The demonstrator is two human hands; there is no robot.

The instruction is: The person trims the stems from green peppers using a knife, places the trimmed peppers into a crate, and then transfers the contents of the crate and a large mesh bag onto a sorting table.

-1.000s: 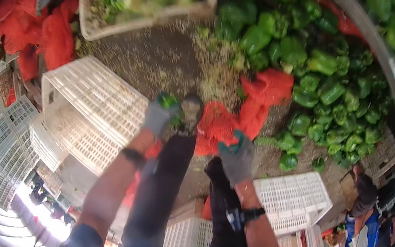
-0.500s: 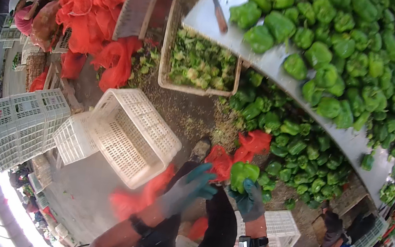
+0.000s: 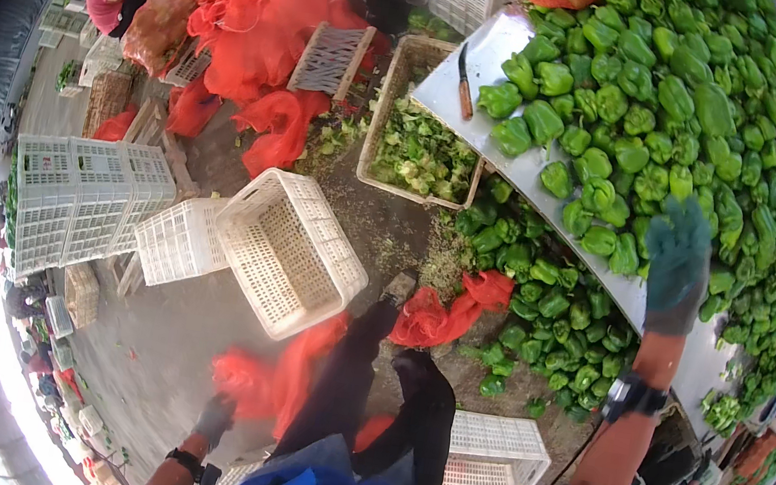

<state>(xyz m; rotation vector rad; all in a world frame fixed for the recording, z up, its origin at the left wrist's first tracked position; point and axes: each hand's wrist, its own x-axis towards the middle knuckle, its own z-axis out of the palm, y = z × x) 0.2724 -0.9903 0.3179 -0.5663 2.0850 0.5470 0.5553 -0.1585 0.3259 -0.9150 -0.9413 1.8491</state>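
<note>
My right hand, in a grey and green glove, reaches over the near edge of the metal table. Its fingers are stretched out along the heap of green bell peppers, with no pepper visible in its grasp. Low on the left, my gloved left hand hangs beside a red mesh bag; its fingers are too blurred to read. Under the table edge lies a second pile of green peppers. A knife with a wooden handle rests on the table corner.
A white plastic crate stands tilted left of my legs, beside stacked crates. Another crate sits by my right side. A bin of trimmings adjoins the table. Red netting is heaped beyond, near a person.
My right hand has moved from in front of my lap, where it held a green pepper, out over the table. My left hand has dropped down and left. The whole view has shifted.
</note>
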